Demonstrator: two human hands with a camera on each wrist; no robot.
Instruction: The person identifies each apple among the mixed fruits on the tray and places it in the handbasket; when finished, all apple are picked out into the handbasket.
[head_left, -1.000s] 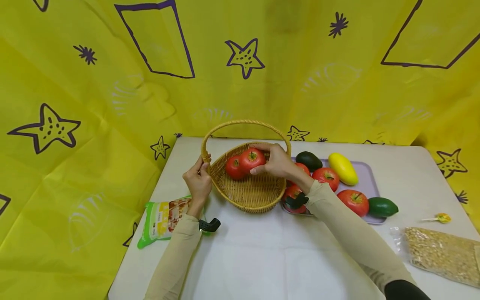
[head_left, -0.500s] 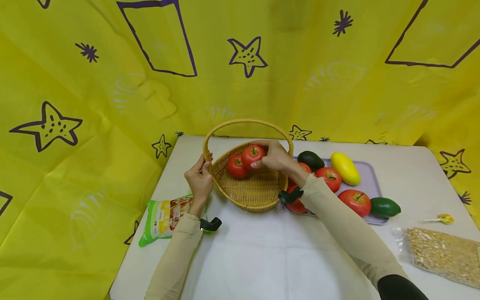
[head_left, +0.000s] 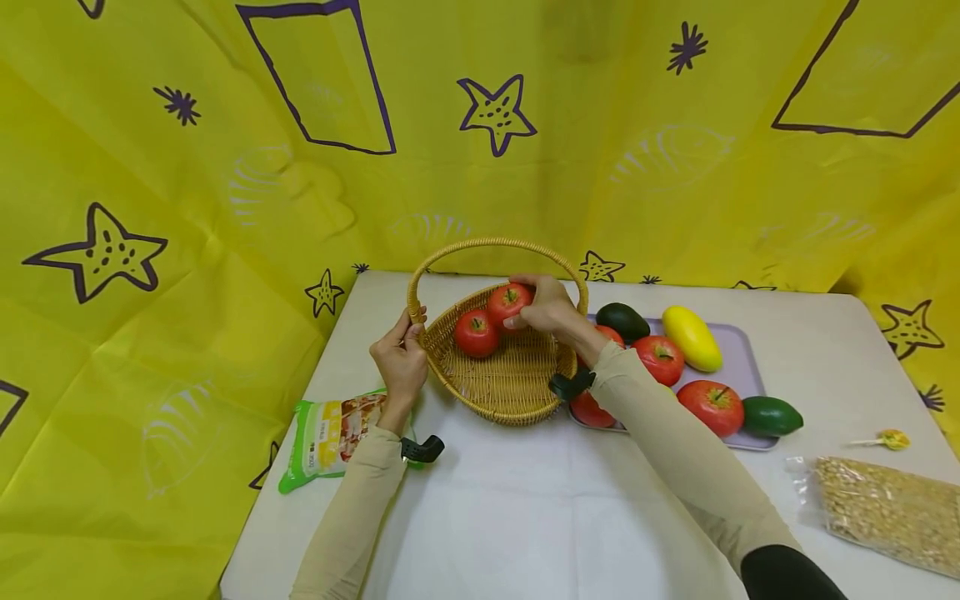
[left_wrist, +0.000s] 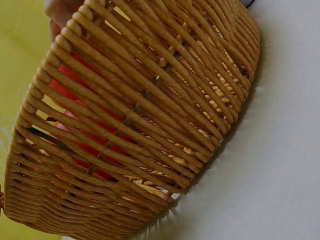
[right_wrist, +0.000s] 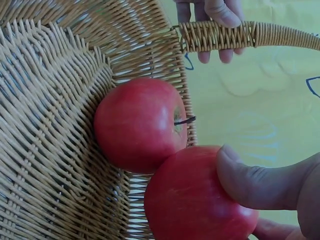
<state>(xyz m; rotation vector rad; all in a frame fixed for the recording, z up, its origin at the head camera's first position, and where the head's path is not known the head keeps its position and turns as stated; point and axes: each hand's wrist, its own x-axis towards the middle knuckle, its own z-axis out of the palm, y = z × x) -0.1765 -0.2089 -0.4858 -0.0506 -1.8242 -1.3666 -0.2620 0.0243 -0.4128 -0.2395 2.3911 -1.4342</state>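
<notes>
A wicker basket (head_left: 517, 392) with a tall arched handle (head_left: 495, 242) stands on the table. My left hand (head_left: 400, 357) grips the handle's left foot, fingers wrapped round it, as the right wrist view also shows. Inside the basket one red apple (head_left: 476, 333) lies against the left wall. My right hand (head_left: 546, 304) reaches in under the handle and holds a second red apple (right_wrist: 200, 195) between thumb and fingers, right beside the first. Through the weave in the left wrist view, red fruit (left_wrist: 95, 145) shows behind the basket's side.
A lilac tray (head_left: 738, 358) at the right bears several red apples (head_left: 711, 407), a yellow mango (head_left: 692, 337) and dark green fruits (head_left: 622, 322). A green-edged food packet (head_left: 322, 437) lies left. Farther right are a lollipop (head_left: 892, 438) and a bag of grain (head_left: 888, 508).
My right hand has moved the held apple slightly back and right within the basket, so more of the first apple shows. My left hand keeps its grip on the handle.
</notes>
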